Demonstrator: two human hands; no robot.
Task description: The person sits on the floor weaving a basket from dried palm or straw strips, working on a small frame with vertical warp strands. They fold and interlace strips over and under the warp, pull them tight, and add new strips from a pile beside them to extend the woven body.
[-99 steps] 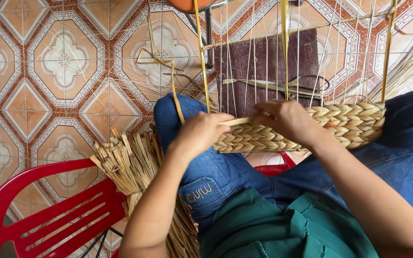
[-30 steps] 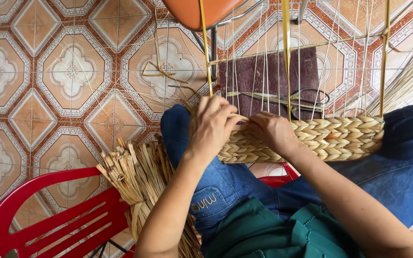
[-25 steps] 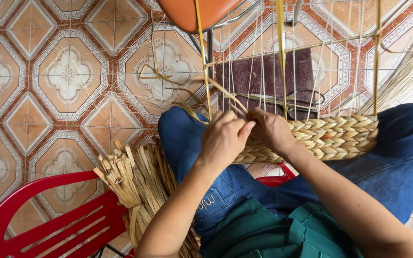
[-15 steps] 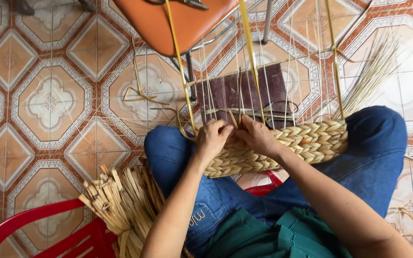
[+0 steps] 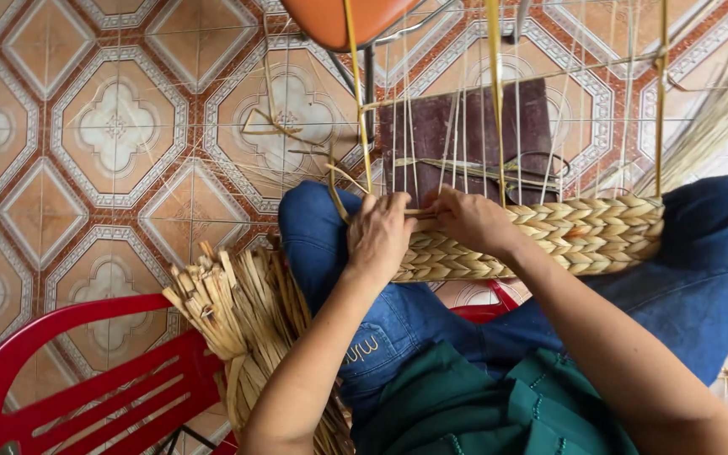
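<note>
A band of woven straw basketwork (image 5: 583, 236) lies across my lap, with thin upright stakes (image 5: 499, 101) rising from its top edge. My left hand (image 5: 378, 236) rests on the band's left end, fingers curled on a straw strand. Right beside it, my right hand (image 5: 467, 221) pinches the same strand at the top edge of the weave. The two hands nearly touch. I sit in blue jeans (image 5: 718, 253) and a green top (image 5: 473, 404).
A tied bundle of cut straw (image 5: 242, 312) leans by my left knee, over a red plastic chair (image 5: 69, 396). A dark brown board (image 5: 465, 135) with scissors lies on the patterned tile floor (image 5: 111, 135). An orange seat (image 5: 339, 18) stands at the top edge.
My hands have come together at the left end of the woven band. The left hand dropped from the stakes onto the weave. The view has shifted a little.
</note>
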